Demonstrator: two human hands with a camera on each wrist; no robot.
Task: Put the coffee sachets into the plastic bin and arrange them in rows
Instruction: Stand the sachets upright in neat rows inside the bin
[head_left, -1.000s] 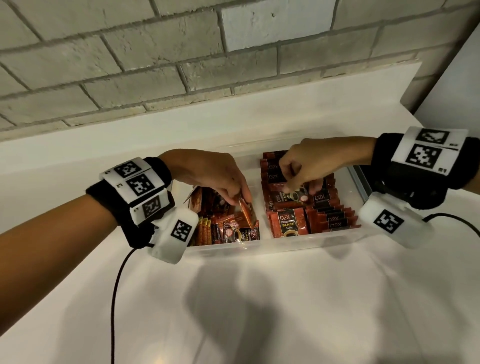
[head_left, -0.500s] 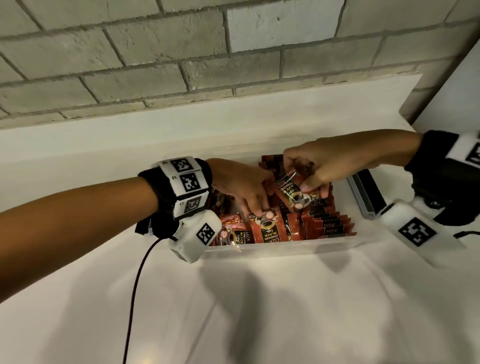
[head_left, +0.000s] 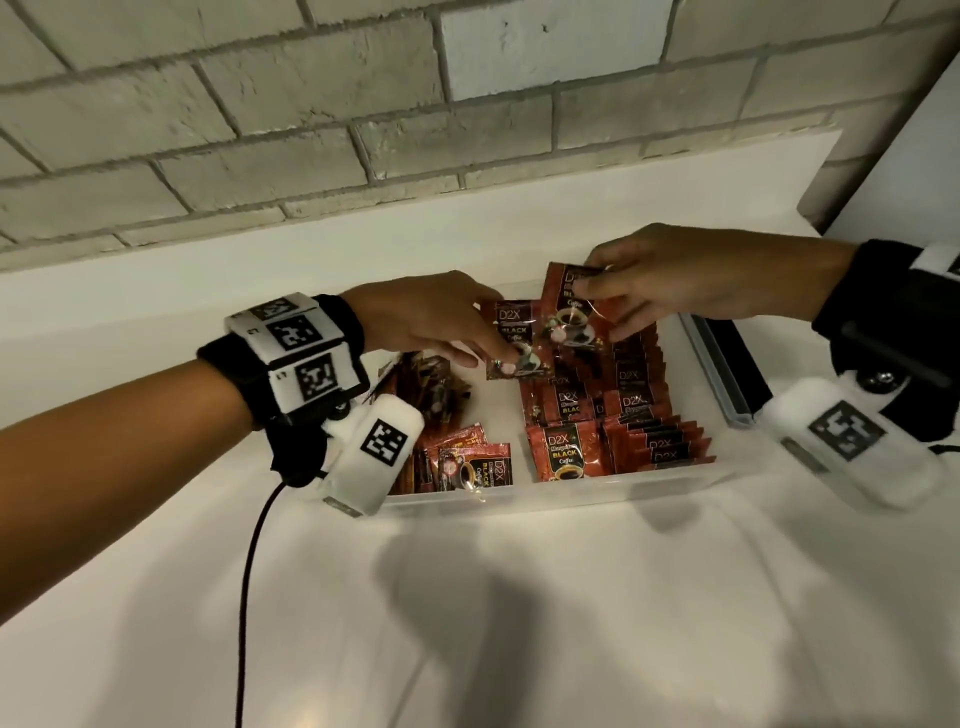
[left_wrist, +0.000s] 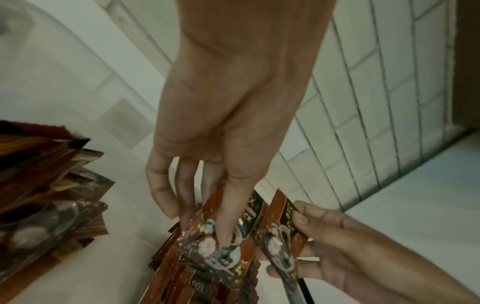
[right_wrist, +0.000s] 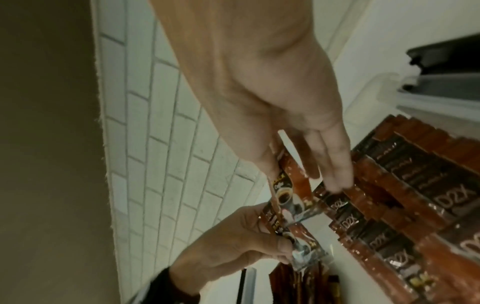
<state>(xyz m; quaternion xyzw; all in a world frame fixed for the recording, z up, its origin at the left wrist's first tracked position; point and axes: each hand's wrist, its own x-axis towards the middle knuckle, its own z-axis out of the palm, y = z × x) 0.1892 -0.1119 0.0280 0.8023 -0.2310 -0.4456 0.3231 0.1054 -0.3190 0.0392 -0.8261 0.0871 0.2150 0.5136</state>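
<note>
White counter (head_left: 519, 623) fills the lower half of the head view; grey-white brick wall (head_left: 311, 104) across the top, white ledge below it. Dark tray-like thing (head_left: 727, 364) sits at the right edge of the bin, can't tell what it is.

Clear plastic bin (head_left: 571, 491) mid-frame. Rows of red coffee sachets (head_left: 654, 441) stand packed in its right half; a looser pile of sachets (head_left: 467, 462) lies in the left half, partly behind my wrist camera.

My left hand (head_left: 431, 317) reaches in from the left, palm down, over the bin's centre. Thumb and fingers pinch one sachet (head_left: 511, 338) by its lower end, label facing up; left wrist view confirms fingertips clamped on it.

My right hand (head_left: 660, 280) comes in from the right, above the bin's far edge. Thumb and forefinger pinch a second sachet (head_left: 569, 312) at its top, other fingers extended downward. The two sachets sit just beside each other, edges overlapping in the head view, both raised above the rows.
</note>
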